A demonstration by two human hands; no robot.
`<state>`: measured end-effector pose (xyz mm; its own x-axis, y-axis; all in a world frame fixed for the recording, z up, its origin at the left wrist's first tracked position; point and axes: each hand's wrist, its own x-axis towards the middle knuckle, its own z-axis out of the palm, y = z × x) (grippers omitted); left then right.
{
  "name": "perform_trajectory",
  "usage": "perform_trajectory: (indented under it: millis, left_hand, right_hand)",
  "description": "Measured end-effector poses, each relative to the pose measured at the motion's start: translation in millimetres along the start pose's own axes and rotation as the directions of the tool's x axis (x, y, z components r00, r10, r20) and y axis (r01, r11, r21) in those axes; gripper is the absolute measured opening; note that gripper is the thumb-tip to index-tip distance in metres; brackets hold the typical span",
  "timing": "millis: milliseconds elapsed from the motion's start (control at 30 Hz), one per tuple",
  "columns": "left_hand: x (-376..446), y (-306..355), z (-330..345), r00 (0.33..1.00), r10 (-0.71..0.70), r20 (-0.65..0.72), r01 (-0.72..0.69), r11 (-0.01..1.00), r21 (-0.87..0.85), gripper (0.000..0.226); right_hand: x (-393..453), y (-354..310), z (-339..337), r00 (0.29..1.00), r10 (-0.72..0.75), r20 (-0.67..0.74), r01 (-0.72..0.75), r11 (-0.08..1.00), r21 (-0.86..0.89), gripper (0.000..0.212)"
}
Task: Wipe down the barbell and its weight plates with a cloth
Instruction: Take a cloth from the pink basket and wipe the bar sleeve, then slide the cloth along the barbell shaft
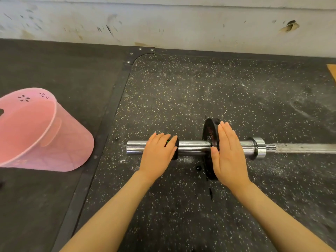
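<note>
The barbell (pixel 196 147) lay on the speckled black rubber floor (pixel 181 91), parallel to the scuffed white wall (pixel 163 20), its chrome sleeve end pointing toward the left and the thinner shaft running out of view on the right. A small black weight plate (pixel 209 135) stood upright on the sleeve, well short of the sleeve's inner shoulder. Nearer the sleeve's free end sat a black collar (pixel 175 148) with a spot of green on it.

The left hand (pixel 157 153) rested over the sleeve at the collar, its fingers (pixel 171 143) curled over the top of the collar and gripping it. The right hand (pixel 227 155) stood edge-on against the plate's right face, its fingers straight and held together, pressing flat on the plate with the thumb down by the sleeve.

To the left, on the plain dark mat (pixel 54 70) outside the speckled area, a pink plastic basket (pixel 41 131) with flower-shaped cut-outs lay tipped on its side, its open mouth facing left. A black metal corner bracket (pixel 140 53) with screws marked the far corner of the speckled floor.
</note>
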<state>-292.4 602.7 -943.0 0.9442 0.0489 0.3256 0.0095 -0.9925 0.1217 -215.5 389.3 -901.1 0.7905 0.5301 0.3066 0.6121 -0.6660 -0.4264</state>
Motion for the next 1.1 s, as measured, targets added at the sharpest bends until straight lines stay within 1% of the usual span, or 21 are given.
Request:
perform_trajectory:
  millis: [200,267,333,467,500,633,733,800,900,1000,1100]
  left_hand:
    - [24,45,12,0.999,0.050,0.004,-0.049,0.995,-0.086,0.032]
    - [30,55,14,0.998,0.062,0.016,-0.060,0.992,-0.110,0.035]
    - [33,58,15,0.996,0.075,0.038,-0.070,0.991,-0.110,0.040]
    - [30,49,12,0.989,0.130,0.063,-0.122,0.985,-0.123,0.042]
    - [28,43,10,0.990,0.126,0.060,-0.119,0.986,-0.120,0.042]
    - [4,13,0,0.999,0.036,0.012,-0.035,0.997,-0.067,0.035]
    - [-9,2,-7,1.000,0.022,0.010,-0.022,0.999,-0.050,0.035]
    - [-13,4,-10,1.000,0.024,0.009,-0.023,0.999,-0.045,0.035]
    - [-24,14,-12,1.000,0.004,-0.026,-0.006,0.997,-0.075,0.034]
    - [-41,25,-16,0.997,-0.062,-0.040,0.057,0.992,-0.114,0.033]
    - [-59,36,-19,0.993,-0.106,-0.061,0.095,0.984,-0.153,0.032]
  right_hand:
    - [-3,1,0,1.000,-0.007,0.000,0.007,1.000,0.001,0.058]
    - [-4,0,1,1.000,-0.009,-0.004,0.009,1.000,-0.007,0.058]
    - [-6,1,1,1.000,-0.012,-0.005,0.012,1.000,-0.017,0.059]
    - [-9,2,-1,1.000,-0.026,0.005,0.026,0.999,-0.023,0.059]
    - [-10,1,-1,1.000,-0.028,0.006,0.028,0.999,-0.025,0.059]
    - [-14,0,-2,0.999,-0.031,0.005,0.032,0.998,-0.047,0.059]
    - [-21,-3,-2,1.000,-0.028,0.006,0.028,0.998,-0.050,0.059]
    - [-28,-5,-3,1.000,-0.023,0.005,0.023,0.998,-0.055,0.060]
    - [-45,-8,-7,1.000,-0.023,0.014,0.024,0.997,-0.074,0.062]
    - [-72,-10,-14,0.997,-0.059,0.039,0.063,0.991,-0.116,0.062]
    - [-95,-15,-23,0.998,-0.049,0.044,0.053,0.992,-0.115,0.062]
